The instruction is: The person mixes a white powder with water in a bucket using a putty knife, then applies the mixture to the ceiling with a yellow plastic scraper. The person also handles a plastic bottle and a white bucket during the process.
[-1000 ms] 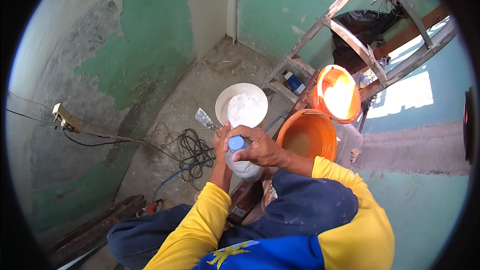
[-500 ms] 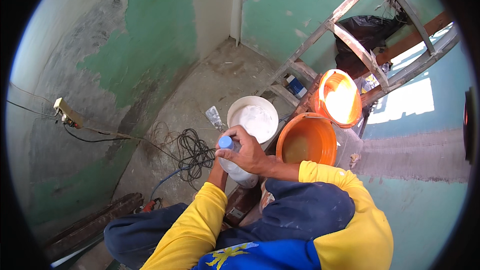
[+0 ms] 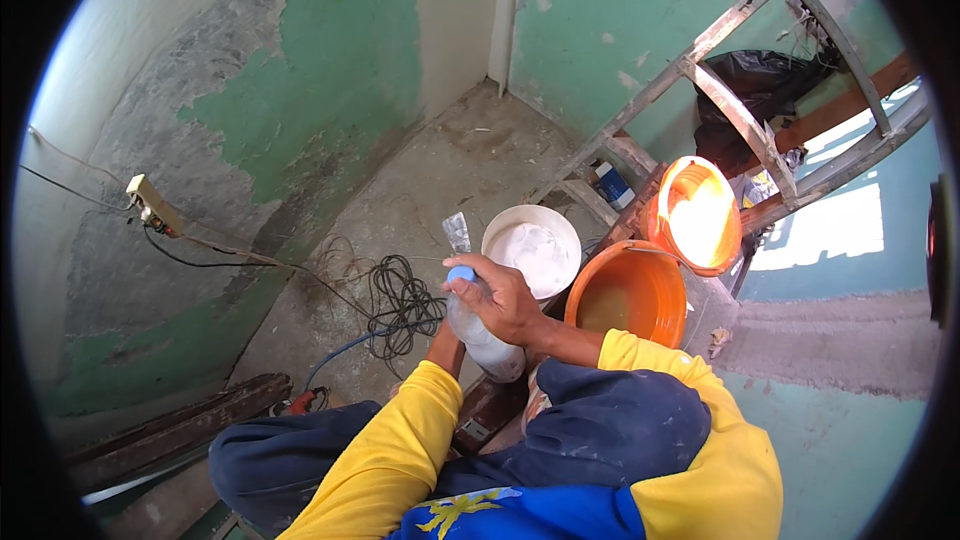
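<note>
A clear plastic bottle [image 3: 490,348] with a blue cap [image 3: 461,274] and whitish contents stands slightly tilted in front of my knees. My right hand [image 3: 508,302] is closed around its top, with thumb and fingers on the cap. On the bottle's far left side is my left hand [image 3: 447,342]; its fingers are mostly hidden behind the bottle, and it appears to grip the body. Just beyond my hands sits a white bucket [image 3: 490,230] holding white powder or paste. A putty knife [image 3: 457,232] with a smeared blade shows beside that bucket.
An orange bucket [image 3: 674,290] with murky liquid is right of my hands, and a sunlit orange bucket [image 3: 655,220] adjoins it. A metal-and-wood frame [image 3: 650,95] leans behind them. Coiled black cable [image 3: 405,310] lies left, leading to a socket box [image 3: 150,202] on a cord.
My view has shifted a little, so the scene sits further right and lower. Both hands remain at the bottle, and the right fingers have changed position slightly around the cap.
</note>
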{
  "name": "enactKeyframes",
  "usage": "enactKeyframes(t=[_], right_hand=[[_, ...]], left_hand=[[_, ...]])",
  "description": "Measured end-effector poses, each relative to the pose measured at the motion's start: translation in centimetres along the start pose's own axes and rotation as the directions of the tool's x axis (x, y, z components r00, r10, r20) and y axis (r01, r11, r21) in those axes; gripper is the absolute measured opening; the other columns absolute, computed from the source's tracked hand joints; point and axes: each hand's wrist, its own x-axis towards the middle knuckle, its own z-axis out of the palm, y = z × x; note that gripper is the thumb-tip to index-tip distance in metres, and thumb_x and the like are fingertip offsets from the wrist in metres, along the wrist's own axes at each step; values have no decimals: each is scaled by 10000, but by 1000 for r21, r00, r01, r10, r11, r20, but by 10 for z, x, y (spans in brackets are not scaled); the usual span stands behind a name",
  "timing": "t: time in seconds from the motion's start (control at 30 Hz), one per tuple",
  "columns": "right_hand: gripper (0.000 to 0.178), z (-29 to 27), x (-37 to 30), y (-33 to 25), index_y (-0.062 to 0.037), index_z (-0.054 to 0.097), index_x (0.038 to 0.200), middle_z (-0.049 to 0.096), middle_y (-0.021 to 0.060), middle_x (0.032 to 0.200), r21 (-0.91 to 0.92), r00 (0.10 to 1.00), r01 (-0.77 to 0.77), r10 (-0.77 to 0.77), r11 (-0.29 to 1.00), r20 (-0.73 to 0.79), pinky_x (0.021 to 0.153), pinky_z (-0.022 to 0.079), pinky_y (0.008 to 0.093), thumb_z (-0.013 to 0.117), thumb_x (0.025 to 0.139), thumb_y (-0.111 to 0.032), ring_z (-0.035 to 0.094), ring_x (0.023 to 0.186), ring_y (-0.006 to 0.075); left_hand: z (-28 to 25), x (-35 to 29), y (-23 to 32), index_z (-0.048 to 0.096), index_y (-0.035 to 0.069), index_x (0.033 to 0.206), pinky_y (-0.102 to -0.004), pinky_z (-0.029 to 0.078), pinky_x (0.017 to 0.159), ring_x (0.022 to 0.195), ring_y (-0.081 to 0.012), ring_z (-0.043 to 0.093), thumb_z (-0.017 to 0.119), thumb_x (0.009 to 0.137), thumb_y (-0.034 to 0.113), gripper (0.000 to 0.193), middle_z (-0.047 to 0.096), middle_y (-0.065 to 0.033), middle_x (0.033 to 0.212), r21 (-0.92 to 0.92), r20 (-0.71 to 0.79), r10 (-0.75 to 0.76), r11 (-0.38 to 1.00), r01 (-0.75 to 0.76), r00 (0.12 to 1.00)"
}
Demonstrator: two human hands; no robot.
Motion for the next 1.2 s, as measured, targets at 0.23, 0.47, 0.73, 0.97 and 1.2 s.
enactKeyframes(t=[0.23,0.47,0.73,0.97,1.2], right_hand=[[474,-1,1,-5,-12,600,1215,764,148,1029,26,995,4,-2,1000,-103,836,584,352,835,984,-353,751,958,211],[346,-5,5,-12,-5,647,1249,785,117,1096,16,1000,-13,13,1000,27,919,579,327,749,1055,-272,742,1044,169],[345,-16,13,-7,8,642,1381,679,159,1207,-199,964,252,-227,947,141,942,558,330,637,1114,-212,726,1065,208],[283,-11,8,-9,25,633,1346,603,138,1241,161,981,114,-136,980,135,970,563,342,510,1163,-152,713,1066,213],[273,-2,2,19,29,611,1285,560,119,1237,258,998,11,4,966,-60,1010,540,352,472,1180,-181,668,1129,216]], left_hand=[[2,2,0,616,121,1104,-310,553,780,882,-134,635,707,1046,274,187,626,-3,989,-6,7,4,1000,-4,1000],[5,3,0,615,120,1119,-313,553,801,912,-136,634,694,1052,266,179,625,-5,1009,-12,29,-1,1000,1,1000],[5,6,0,613,118,1137,-315,554,824,945,-138,632,680,1059,256,171,623,-7,1032,-11,40,-6,1000,6,999],[5,5,-3,612,117,1152,-317,555,845,975,-139,631,667,1066,247,165,621,-9,1052,-7,78,-17,1000,18,997],[-8,-4,3,611,116,1168,-319,556,865,1004,-141,630,654,1072,238,161,619,-11,1073,27,238,1,1000,-7,971]])
